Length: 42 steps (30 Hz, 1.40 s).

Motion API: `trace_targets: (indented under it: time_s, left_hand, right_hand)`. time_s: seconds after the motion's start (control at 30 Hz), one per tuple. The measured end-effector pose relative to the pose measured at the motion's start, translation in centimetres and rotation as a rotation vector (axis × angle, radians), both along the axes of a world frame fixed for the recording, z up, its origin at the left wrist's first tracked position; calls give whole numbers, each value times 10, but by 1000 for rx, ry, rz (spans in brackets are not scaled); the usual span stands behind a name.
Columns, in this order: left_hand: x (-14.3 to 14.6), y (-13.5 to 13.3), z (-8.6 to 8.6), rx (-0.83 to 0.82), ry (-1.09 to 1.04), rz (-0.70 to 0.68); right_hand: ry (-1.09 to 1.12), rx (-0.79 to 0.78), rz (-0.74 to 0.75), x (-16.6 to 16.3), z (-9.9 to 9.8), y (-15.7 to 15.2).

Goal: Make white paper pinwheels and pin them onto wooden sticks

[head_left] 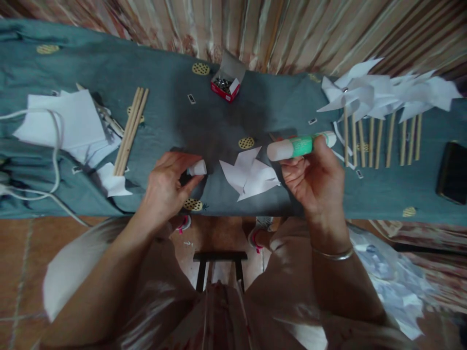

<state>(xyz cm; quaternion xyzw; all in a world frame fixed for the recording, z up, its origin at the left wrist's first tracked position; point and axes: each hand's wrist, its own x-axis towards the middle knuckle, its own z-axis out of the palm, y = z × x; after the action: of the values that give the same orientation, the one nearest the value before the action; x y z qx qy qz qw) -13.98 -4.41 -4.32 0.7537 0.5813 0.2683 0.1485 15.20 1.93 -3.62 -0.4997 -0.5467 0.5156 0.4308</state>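
Your left hand [166,180] is near the front edge of the cloth-covered table [160,112], thumb and forefinger nearly closed in a pinch, with a small white cap [198,168] caught between their tips. Your right hand [317,177] is curled around a green-and-white glue stick [301,146] — thumb over the barrel, fingers beneath — and you have it lying almost level above the table, its broad white end pointing left. Between your hands, close to the middle of the front edge, a folded white paper pinwheel [250,175] lies flat on the cloth, touched by neither the cap nor the glue stick.

Beyond it, by the middle of the back edge, you have a red box [225,90] with its flap up and small shiny metal pieces inside. Toward the table's left end lie a stack of white paper sheets [65,119], a few wooden sticks [131,131] side by side, and a white cable [55,146] that runs over the front edge. Toward the back right corner sits an overlapping row of pinwheels on sticks [386,95], their stick ends toward you. A dark phone [452,172] lies near the front right corner.
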Motion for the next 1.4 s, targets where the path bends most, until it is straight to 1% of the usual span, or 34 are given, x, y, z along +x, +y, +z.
trace_targets:
  time_s: [0.07,0.13,0.23,0.33,0.47,0.53,0.63,0.83,1.2,1.3,1.4]
  left_hand:
    - [9,-2,6,-50,-85,50]
    - [20,-4,8,-103,-219,89]
    - [33,-6,7,-162,-437,70]
    - [39,-7,4,-209,-601,57]
    - [41,-8,3,-241,-720,72]
    - [42,-8,2,-250,-760,71]
    - [43,-9,1,-248,-828,65]
    - [45,-8,5,-239,-831,66]
    - [48,-8,6,-217,-809,66]
    - [48,-8,7,-184,-768,67]
    - [48,-8,8,-108,-685,52]
  right_hand:
    - [6,3,9,-4,-1,-1]
    - [22,-11,6,-11,0,-3]
    - [92,-46,8,-24,2,-9]
    - [244,-112,28,-36,8,-13]
    - [462,-274,52,-46,16,-16]
    - [502,-309,52,-48,18,-17]
    - [498,-315,36,-49,20,-18]
    - [485,-334,1,-51,19,-18]
    - [452,-308,29,-51,18,-17]
    - [449,-296,26,-51,17,-18]
    - [440,-300,24,-52,18,-19]
